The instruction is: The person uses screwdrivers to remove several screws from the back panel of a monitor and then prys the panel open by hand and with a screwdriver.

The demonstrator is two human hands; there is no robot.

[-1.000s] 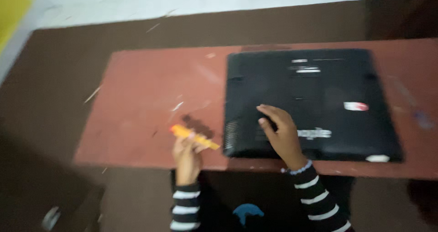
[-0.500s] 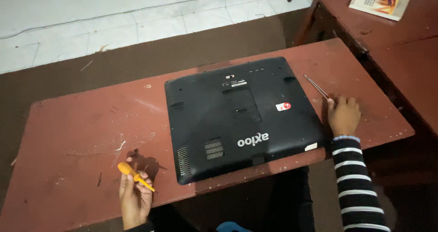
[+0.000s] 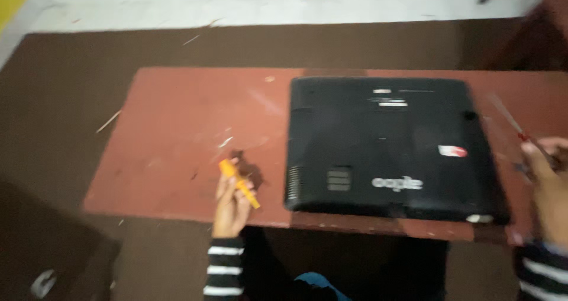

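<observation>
The left hand (image 3: 232,201) is curled shut around an orange tool (image 3: 239,183), most likely a small screwdriver or pry stick, held at a slant just off the laptop's near left corner. The right hand (image 3: 547,185) sits at the laptop's right edge, blurred and partly cut off by the frame; its fingers look pinched on a thin metal rod with a red mark (image 3: 513,123), which angles up and away beside the laptop, though how firm that hold is cannot be told.

The laptop (image 3: 387,144) is black and lies closed, bottom side up, on the reddish worktop (image 3: 177,135), its near edge almost flush with the worktop's near edge. A vent grille shows at its near left, a small square grille next to that, and a red and white sticker toward its right side.

Left of the laptop the worktop is scuffed, with pale scratches and a dark spot close to the orange tool. Beyond the laptop lies brown floor, then a strip of pale tile.

Judging from this, good handling means resting the laptop flat, steadying it with one hand, and bringing one tool squarely to the base rather than working both at once.
</observation>
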